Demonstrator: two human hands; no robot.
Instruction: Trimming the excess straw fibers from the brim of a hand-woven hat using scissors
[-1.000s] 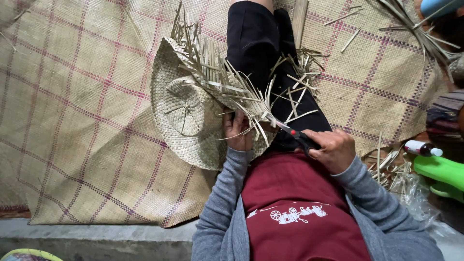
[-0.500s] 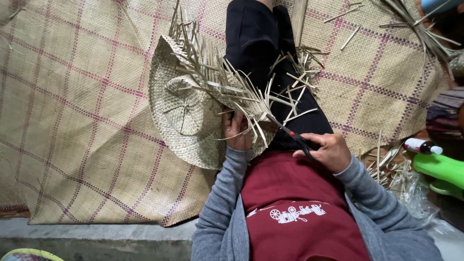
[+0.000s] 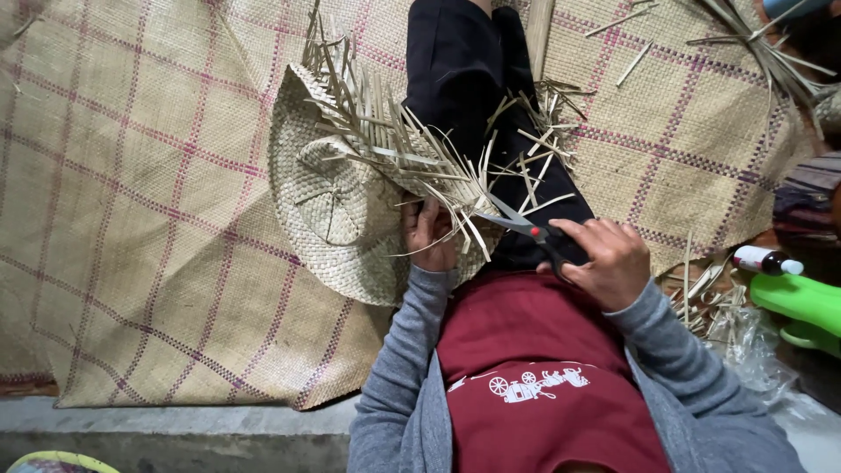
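Note:
A half-woven straw hat [image 3: 337,206] with loose strip ends sticking out along its rim rests against my lap. My left hand [image 3: 427,235] grips the hat's brim from underneath, near my body. My right hand [image 3: 604,258] is closed on a pair of scissors [image 3: 519,223] with black handles and a red pivot. The open blades point left into the loose straw strips [image 3: 455,188] at the brim's edge. My legs in black trousers [image 3: 464,79] stretch away over the mat.
A woven mat [image 3: 140,219] with purple check lines covers the floor. Cut straw bits [image 3: 701,293] lie at the right by a small white bottle [image 3: 766,260] and a green plastic object [image 3: 802,305]. A bundle of straw strips [image 3: 762,44] lies at top right.
The hat has shifted slightly, and the scissors have moved a little further into the loose strips at the brim. Both hands keep their hold.

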